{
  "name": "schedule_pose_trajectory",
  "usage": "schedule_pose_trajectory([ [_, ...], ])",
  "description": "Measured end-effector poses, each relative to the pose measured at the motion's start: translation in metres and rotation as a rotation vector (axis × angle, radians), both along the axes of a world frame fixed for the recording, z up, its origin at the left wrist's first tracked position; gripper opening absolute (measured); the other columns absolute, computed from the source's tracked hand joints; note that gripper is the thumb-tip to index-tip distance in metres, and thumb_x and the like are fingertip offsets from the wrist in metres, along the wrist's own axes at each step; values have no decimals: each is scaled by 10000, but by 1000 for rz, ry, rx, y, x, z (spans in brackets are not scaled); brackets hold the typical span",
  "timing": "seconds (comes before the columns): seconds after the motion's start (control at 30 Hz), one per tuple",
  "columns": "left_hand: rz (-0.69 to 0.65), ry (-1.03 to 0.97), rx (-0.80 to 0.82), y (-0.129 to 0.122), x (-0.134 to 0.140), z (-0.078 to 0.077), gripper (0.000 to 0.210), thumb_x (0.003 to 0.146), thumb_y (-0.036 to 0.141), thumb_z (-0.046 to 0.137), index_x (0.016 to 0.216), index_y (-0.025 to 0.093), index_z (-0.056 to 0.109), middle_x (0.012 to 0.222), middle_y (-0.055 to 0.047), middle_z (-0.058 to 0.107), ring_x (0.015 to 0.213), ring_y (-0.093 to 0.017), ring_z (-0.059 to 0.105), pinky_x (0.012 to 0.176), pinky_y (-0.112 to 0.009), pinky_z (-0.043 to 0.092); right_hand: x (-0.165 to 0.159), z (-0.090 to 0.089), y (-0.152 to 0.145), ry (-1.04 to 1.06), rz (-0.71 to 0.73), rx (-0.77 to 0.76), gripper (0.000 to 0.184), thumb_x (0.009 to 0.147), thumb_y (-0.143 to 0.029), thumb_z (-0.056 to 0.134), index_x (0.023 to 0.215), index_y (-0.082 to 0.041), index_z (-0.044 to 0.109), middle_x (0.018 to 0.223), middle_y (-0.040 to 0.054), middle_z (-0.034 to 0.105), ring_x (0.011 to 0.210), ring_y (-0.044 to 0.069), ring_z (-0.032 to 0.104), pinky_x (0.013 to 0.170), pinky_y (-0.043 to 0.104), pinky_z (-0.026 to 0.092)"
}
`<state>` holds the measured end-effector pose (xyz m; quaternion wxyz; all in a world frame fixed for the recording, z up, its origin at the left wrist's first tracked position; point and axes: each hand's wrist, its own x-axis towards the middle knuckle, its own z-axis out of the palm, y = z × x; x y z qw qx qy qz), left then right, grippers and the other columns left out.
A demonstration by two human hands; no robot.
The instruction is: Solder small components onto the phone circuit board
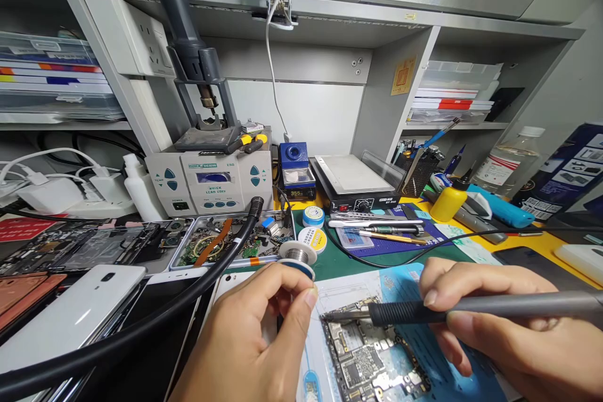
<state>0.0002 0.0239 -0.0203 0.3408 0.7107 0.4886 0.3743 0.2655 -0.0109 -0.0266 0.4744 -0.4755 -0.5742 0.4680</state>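
Soldering iron (490,308) in our right hand (527,339) lies nearly level across the workbench, its long axis running from side to side — handle off toward the right edge, tip pointing left toward our other hand. Our right thumb and forefinger grasp the grey handle just behind its ribbed black sleeve, the lower fingers curled loosely beneath. The tip stands at the far left corner of a bare circuit board (362,364); from this angle we cannot say for certain whether it touches. The board rests on a blue-and-white sheet (398,273) directly before us, its long axis running away from us and leaning a little left at the far end, its near edge cut by the frame. Our left hand (254,333) holds a spool of silvery wire (298,254), thumb and forefinger pinched together at its near rim, the spool's round face tilted upward. Two small round tins (313,217) sit just beyond the spool. Behind them stand a hot-air station (217,182) and a flat heating plate (353,176), while a thick black hose (238,242) sweeps down to the left — over a white phone (75,314) lying face down.
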Motion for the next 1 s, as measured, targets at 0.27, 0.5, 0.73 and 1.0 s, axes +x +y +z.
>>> schedule_pose_trajectory([
  [0.27,-10,23,49,2,0,-1,206,923,374,525,793,254,631,729,47,658,690,-124,620,644,-193,477,5,-7,2,-5,29,33,78,828,-252,720,854,-294,780,690,2,646,525,177,631,494,297,517],
  [0.5,-12,10,47,1,-1,-4,216,930,371,520,780,258,627,706,55,641,668,-112,606,627,-175,469,6,-6,4,-8,34,54,114,808,-221,718,845,-304,787,657,10,666,514,185,626,491,299,515],
  [0.73,-12,12,25,0,-1,-5,209,923,387,521,800,260,633,708,51,639,665,-115,601,620,-183,460,6,-9,2,-52,30,42,67,845,-301,710,871,-322,768,703,-8,629,522,179,622,486,308,495],
  [1.0,30,-24,-10,-3,2,1,240,905,396,512,755,245,624,675,39,608,644,-128,566,612,-197,443,12,-12,3,-46,31,41,43,842,-309,716,861,-315,755,730,-9,609,518,176,606,498,321,479],
])
